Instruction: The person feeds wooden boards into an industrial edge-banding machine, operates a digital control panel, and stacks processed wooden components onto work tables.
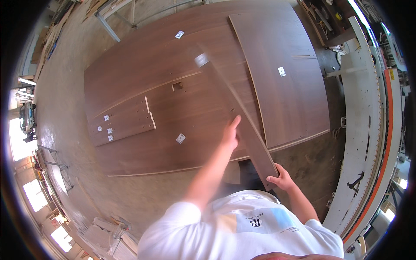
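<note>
A long, narrow brown wood-look board (242, 125) slants across the middle, its near end by my body and its far end over the large panels. The far end is smeared by motion and carries a white label (201, 60). My left hand (231, 132) is closed on the board's left edge about halfway along, most of its fingers hidden beneath. Close to the near end, my right hand (282, 177) grips the right edge with the thumb on the top face. Small holes show in the board near both hands.
Below the board lie large brown panels (203, 143), with another large panel (286, 99) on top at the right. Several short labelled pieces (125, 123) lie at the left. A long white machine with an orange stripe (385, 143) runs along the right. A metal frame (108, 26) stands at the far left.
</note>
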Motion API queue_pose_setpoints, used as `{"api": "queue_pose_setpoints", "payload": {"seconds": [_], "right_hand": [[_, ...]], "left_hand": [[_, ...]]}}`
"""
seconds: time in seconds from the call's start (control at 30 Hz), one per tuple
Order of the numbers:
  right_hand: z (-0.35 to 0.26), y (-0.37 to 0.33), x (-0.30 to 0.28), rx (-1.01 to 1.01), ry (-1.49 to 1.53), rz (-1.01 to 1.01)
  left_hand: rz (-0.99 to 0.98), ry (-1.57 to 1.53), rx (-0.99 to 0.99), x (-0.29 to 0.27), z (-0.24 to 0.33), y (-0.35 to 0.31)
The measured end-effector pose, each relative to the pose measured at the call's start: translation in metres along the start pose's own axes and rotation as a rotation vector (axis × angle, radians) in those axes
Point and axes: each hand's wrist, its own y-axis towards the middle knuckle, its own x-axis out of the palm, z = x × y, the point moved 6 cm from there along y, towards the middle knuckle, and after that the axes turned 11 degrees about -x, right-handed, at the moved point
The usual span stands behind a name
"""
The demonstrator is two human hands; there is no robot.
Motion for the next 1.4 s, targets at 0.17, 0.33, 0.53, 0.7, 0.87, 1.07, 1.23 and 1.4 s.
{"api": "queue_pose_setpoints", "payload": {"seconds": [0.17, 0.33, 0.53, 0.7, 0.87, 1.07, 1.23, 1.4], "right_hand": [[-0.003, 0.025, -0.018, -0.025, 0.353, 0.222], [-0.019, 0.066, -0.057, 0.084, 0.405, 0.300], [0.022, 0.116, -0.149, 0.239, -0.052, 0.288], [0.015, 0.183, -0.196, 0.147, -0.805, 0.484], [-0.055, 0.285, -0.054, -0.175, -0.885, 0.287], [-0.119, 0.389, 0.266, -0.418, -1.098, -0.209], [-0.189, 0.457, 0.499, -0.620, -1.238, -0.345], [-0.238, 0.540, 0.623, -0.861, -1.347, -0.310]], "left_hand": [[-0.270, 0.204, 0.055, 0.137, 0.005, 0.076], [-0.090, 0.553, 0.140, 0.190, -0.004, 0.096], [-0.037, 0.911, 0.328, 0.108, -0.043, 0.073], [0.126, 0.784, 0.149, -0.074, -0.043, 0.018], [0.448, 0.511, 0.154, -0.248, -0.010, -0.049], [0.556, 0.143, 0.243, -0.386, 0.013, -0.090], [0.605, -0.030, 0.413, -0.461, 0.040, -0.109], [0.574, -0.097, 0.643, -0.503, 0.106, -0.100]]}}
